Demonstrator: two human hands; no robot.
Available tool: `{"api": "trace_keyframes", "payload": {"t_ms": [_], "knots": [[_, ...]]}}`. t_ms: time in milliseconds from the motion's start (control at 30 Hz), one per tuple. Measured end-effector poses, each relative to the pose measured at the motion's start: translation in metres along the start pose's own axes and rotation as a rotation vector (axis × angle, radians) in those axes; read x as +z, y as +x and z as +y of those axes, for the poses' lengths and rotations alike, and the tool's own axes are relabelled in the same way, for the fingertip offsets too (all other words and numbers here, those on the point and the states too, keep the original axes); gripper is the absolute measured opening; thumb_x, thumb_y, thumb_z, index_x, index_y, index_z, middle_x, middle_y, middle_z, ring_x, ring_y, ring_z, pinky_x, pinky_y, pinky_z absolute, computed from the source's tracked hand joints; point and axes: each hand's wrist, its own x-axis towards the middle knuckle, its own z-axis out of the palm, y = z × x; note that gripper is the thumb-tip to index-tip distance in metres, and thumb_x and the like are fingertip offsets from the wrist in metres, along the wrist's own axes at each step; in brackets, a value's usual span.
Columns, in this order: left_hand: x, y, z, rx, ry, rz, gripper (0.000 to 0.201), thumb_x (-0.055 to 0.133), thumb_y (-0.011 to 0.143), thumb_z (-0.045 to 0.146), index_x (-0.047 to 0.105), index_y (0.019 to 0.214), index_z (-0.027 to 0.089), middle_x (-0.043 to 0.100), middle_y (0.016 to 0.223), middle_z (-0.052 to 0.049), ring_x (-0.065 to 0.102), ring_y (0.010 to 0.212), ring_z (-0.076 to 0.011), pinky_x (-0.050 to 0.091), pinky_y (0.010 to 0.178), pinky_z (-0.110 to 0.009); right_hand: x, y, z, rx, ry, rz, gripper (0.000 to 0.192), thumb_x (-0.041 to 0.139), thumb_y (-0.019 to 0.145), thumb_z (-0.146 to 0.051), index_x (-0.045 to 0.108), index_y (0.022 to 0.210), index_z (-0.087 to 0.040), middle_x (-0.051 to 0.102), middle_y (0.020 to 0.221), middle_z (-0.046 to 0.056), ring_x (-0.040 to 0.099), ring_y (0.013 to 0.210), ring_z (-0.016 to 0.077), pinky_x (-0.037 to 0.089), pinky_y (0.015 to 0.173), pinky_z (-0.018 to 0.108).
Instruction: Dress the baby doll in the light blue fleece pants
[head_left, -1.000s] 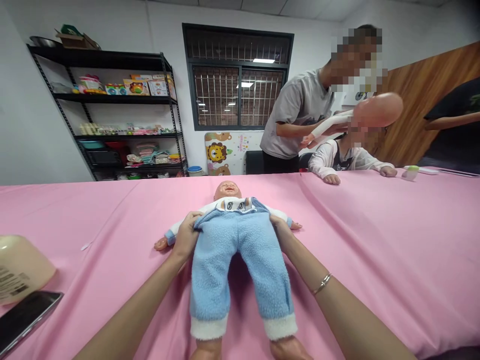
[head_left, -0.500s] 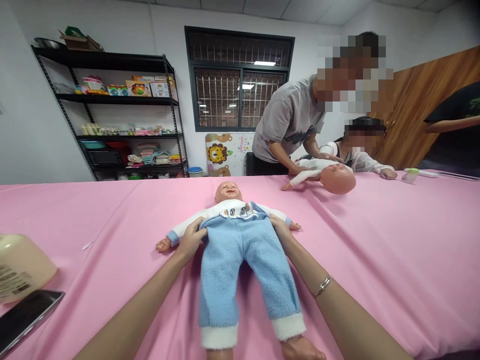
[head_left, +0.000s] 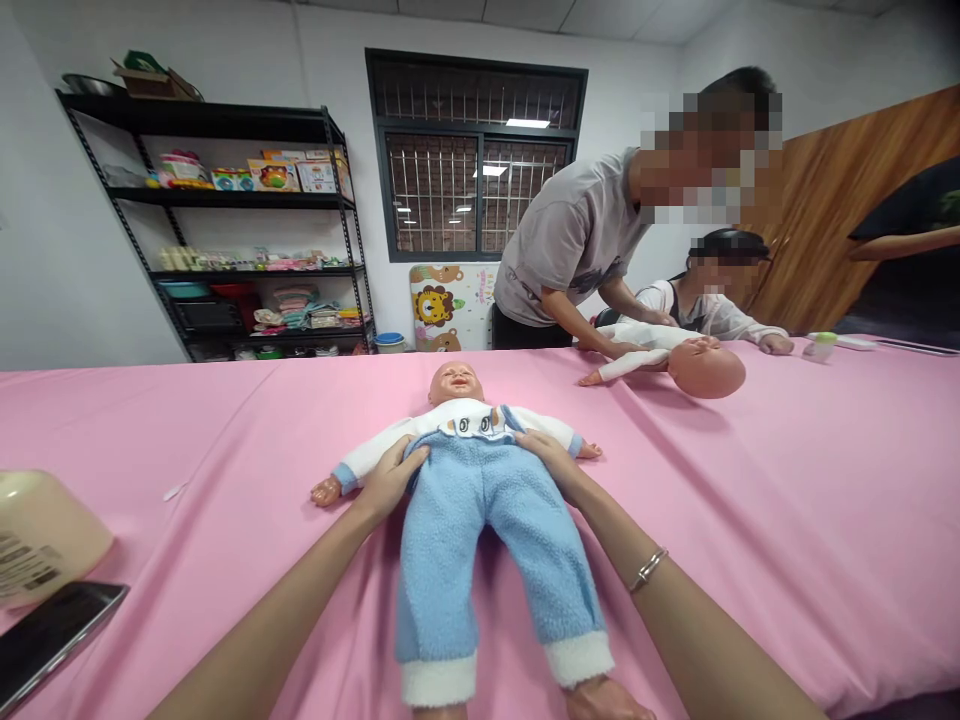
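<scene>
A baby doll [head_left: 456, 383] lies on its back on the pink cloth [head_left: 247, 440], its head away from me. It wears a white top [head_left: 382, 447] with light blue cuffs and fleecy blue trousers [head_left: 480, 500] with white hems. My left hand [head_left: 391, 476] grips the trousers' waistband on the left side, its thumb on top. On the right side of the waistband is my right hand [head_left: 553, 462], fingers closed on the edge; part of its grip is hidden. Both bare feet show below the hems, cut off by the frame's lower edge.
At left lie a cream bottle [head_left: 52, 540] and a dark phone [head_left: 56, 640]. Across the table a person in a grey shirt [head_left: 577, 215] handles another doll [head_left: 705, 367]. Someone in a cap [head_left: 727, 245] sits beside them. Shelves [head_left: 225, 195] stand behind.
Both my hands have shifted inward along the waistband, the right one more. The other person's doll has moved to the right and slightly nearer.
</scene>
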Motion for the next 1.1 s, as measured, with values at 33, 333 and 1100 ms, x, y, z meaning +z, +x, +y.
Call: {"api": "trace_keyframes", "payload": {"t_ms": [33,333,1100], "knots": [[0.0,0.0,0.0,0.012,0.024,-0.001,0.028,0.048,0.08,0.043,0.053,0.09,0.018,0.057,0.093,-0.001,0.053,0.092,-0.0169,0.042,0.085,-0.029,0.0,-0.001,-0.002,0.003,-0.01,-0.026,0.029,0.052,0.087,-0.035,0.055,0.108,-0.015,0.057,0.109,0.007,0.057,0.094,0.0186,0.049,0.081,0.038],[-0.006,0.004,-0.003,0.028,0.145,-0.044,0.03,0.044,0.082,0.046,0.053,0.08,0.017,0.056,0.085,0.0,0.051,0.087,-0.0173,0.041,0.082,-0.029,-0.008,-0.001,-0.01,0.02,-0.126,-0.205,0.035,0.067,0.066,-0.047,0.067,0.082,-0.015,0.063,0.081,0.003,0.053,0.081,0.0209,0.041,0.07,0.031],[-0.007,0.009,-0.012,-0.115,-0.329,0.241,0.026,0.061,0.07,0.041,0.057,0.076,0.016,0.062,0.074,-0.001,0.056,0.068,-0.0134,0.042,0.061,-0.024,-0.006,0.006,-0.001,0.082,0.406,-0.023,0.032,0.071,0.064,-0.045,0.066,0.086,-0.022,0.067,0.092,0.002,0.058,0.086,0.0188,0.043,0.08,0.029]]}}
